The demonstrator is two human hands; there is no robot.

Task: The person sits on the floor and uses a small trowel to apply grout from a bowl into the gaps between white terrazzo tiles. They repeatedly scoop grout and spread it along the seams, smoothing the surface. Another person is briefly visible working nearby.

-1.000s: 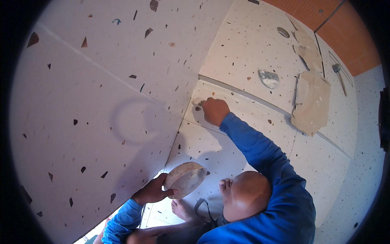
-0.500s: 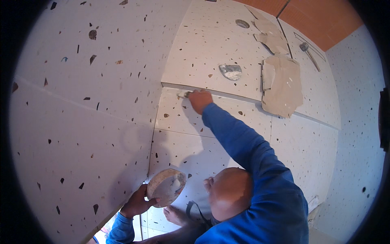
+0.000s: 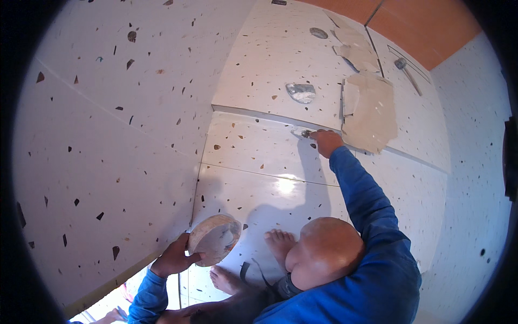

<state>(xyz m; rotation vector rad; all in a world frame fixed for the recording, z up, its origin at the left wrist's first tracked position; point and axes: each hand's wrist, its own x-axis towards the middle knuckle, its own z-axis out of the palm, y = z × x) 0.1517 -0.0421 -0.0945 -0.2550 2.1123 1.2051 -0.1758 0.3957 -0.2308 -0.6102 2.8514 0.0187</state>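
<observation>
My left hand [image 3: 177, 258] grips the rim of a round, shallow bowl [image 3: 202, 239], with the thumb over the near edge. The bowl is tilted, stained with dried residue, and has some whitish paste inside. Stretched out ahead, my right hand [image 3: 327, 142] is closed on a small scraper [image 3: 306, 133], its pale end against the speckled tile at the foot of a low step [image 3: 253, 114]. The fingers hide most of its handle. Its exact shape is hard to make out.
On the raised tiles lie a half-round container [image 3: 301, 93] with grey-white residue, torn cardboard [image 3: 369, 116] overhanging the step, and a mallet [image 3: 408, 75]. A round drain hole [image 3: 318, 33] is farther back. Speckled walls [image 3: 108, 140] rise at both sides. My bare feet [image 3: 280, 245] are on the lower tiles.
My right hand has slid the scraper rightward along the foot of the step, toward the cardboard. The bowl in my left hand has shifted slightly. A second foot now shows beside my knee.
</observation>
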